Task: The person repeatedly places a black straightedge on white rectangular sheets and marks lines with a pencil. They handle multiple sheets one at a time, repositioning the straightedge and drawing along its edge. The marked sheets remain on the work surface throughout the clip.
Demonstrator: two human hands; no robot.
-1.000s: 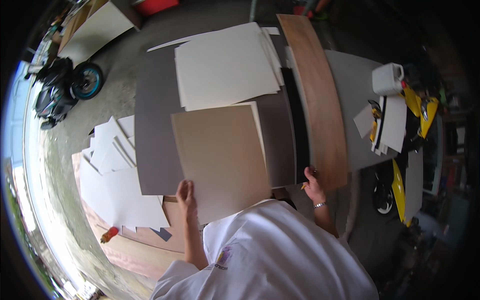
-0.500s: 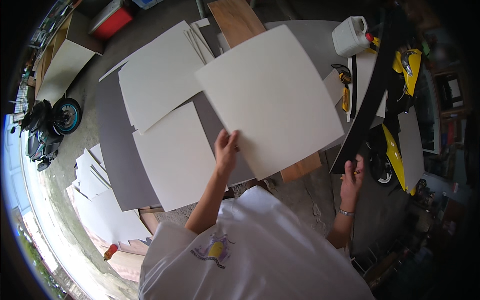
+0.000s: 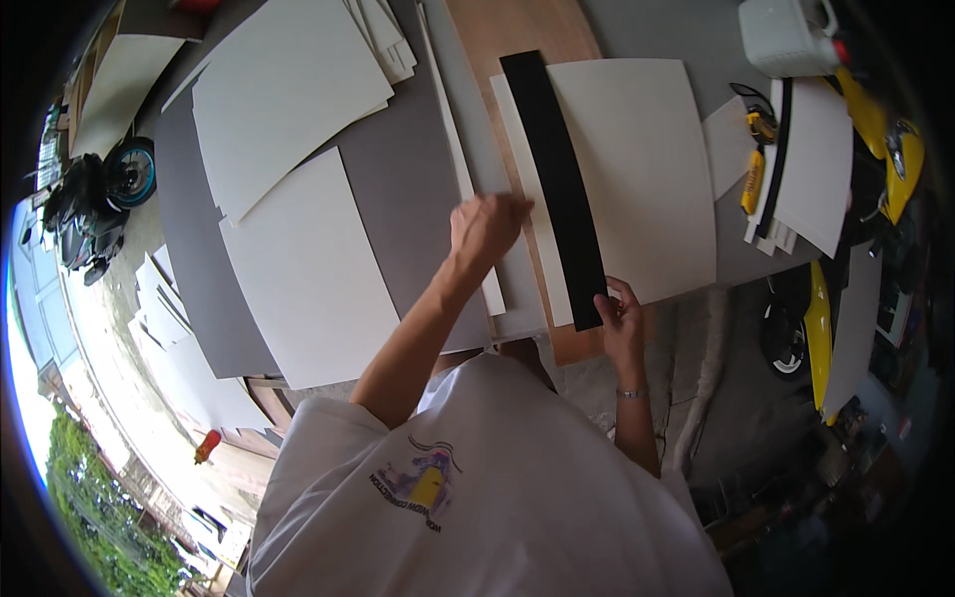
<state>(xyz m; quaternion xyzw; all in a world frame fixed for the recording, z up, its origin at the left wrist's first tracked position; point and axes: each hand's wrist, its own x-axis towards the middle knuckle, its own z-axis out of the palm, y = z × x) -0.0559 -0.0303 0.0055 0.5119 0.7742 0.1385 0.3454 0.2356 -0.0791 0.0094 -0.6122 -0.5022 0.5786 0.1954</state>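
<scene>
A long black strip (image 3: 557, 179) lies along the left part of a cream sheet (image 3: 647, 179), which rests over a wooden plank (image 3: 522, 25). My right hand (image 3: 617, 308) grips the strip's near end. My left hand (image 3: 492, 229) is beside the sheet's left edge, fingers curled; anything in them is hidden. Left of it is a narrow white strip (image 3: 438, 90) on the grey work surface (image 3: 408, 199). More cream sheets (image 3: 298, 259) lie farther left, with a stack of white sheets (image 3: 279, 90) behind them.
At the right are a white jerrycan (image 3: 781, 35), yellow-and-black tools (image 3: 753, 184), more cut pieces (image 3: 811, 169) and a yellow motorbike (image 3: 895, 169). A dark motorbike (image 3: 75, 209) stands left. Offcuts (image 3: 189, 368) and an orange-red tool (image 3: 207, 448) lie lower left.
The cream sheet was moved right and set down over the plank. The black strip swung left from the far right onto it. My left hand has let go of the sheet.
</scene>
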